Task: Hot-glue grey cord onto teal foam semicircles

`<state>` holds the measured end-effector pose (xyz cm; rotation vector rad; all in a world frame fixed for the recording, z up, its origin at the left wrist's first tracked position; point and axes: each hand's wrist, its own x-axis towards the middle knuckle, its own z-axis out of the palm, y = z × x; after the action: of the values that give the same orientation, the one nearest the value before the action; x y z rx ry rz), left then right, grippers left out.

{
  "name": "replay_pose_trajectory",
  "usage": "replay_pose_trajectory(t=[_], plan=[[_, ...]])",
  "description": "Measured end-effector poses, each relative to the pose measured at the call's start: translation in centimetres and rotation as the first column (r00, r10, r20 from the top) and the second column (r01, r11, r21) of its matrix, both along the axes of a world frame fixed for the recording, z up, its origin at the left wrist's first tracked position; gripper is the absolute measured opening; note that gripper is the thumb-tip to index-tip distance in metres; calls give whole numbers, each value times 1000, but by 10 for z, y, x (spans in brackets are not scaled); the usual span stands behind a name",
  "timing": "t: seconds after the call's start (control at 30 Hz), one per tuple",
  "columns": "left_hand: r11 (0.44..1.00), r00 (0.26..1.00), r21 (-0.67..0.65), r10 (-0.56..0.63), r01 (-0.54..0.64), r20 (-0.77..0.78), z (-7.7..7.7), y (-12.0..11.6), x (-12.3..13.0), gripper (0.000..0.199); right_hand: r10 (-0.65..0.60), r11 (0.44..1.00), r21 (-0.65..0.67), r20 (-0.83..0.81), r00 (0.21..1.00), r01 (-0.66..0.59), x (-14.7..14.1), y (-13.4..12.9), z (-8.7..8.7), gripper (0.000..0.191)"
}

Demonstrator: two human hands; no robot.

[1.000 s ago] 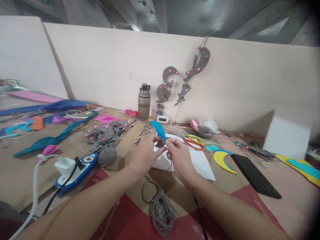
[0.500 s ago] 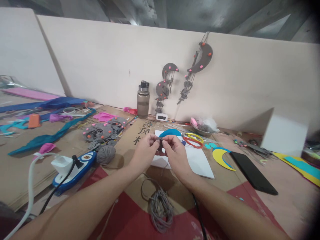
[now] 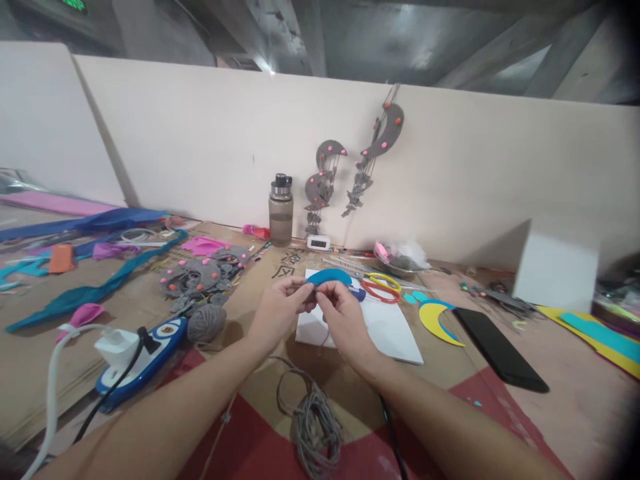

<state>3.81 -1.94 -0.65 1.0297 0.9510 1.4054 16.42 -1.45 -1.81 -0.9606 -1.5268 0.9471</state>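
Note:
My left hand (image 3: 281, 307) and my right hand (image 3: 344, 321) meet above a white sheet of paper (image 3: 393, 333). Both are closed, thumbs and fingertips pinching a small dark grey bit with grey yarn (image 3: 326, 339) trailing below. My fingers hide most of that bit. Just behind my fingertips lies a blue crescent (image 3: 330, 275). Scissors with yellow and red handles (image 3: 383, 291) rest to its right. Nearer to me, between my forearms, is a loose coil of grey yarn (image 3: 317, 433).
A yarn ball (image 3: 206, 323), grey felt pieces with pink and orange dots (image 3: 193, 277) and a power strip (image 3: 143, 363) lie left. A bottle (image 3: 281, 217) stands at the back. Right are a yellow crescent (image 3: 437, 323) and a phone (image 3: 500, 350). Grey moon garlands (image 3: 387, 130) hang on the board.
My view has tilted up a little and shifted slightly right. My fingertips still pinch together; the dark grey bit between them shows less than before.

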Motion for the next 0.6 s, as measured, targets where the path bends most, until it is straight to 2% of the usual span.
replay_pose_trajectory(t=[0.13, 0.27, 0.37, 0.53, 0.6], plan=[[997, 992, -17, 78, -76, 101, 1, 8, -11, 23, 44, 998, -40, 13, 999, -43, 0, 2, -1, 14], [982, 970, 33, 175, -184, 169, 2, 21, -30, 19, 170, 978, -140, 106, 980, -154, 2, -2, 14, 16], [958, 925, 40, 263, -284, 273, -2, 31, -44, 13, 274, 946, -203, 84, 958, -252, 8, -12, 37, 18], [925, 848, -26, 358, -378, 390, -8, 44, -57, 5, 363, 923, -144, 9, 932, -358, 31, -36, 86, 22], [924, 836, -32, 358, -380, 416, -8, 45, -60, 4, 464, 885, -83, 79, 882, -458, 43, -42, 103, 31]])
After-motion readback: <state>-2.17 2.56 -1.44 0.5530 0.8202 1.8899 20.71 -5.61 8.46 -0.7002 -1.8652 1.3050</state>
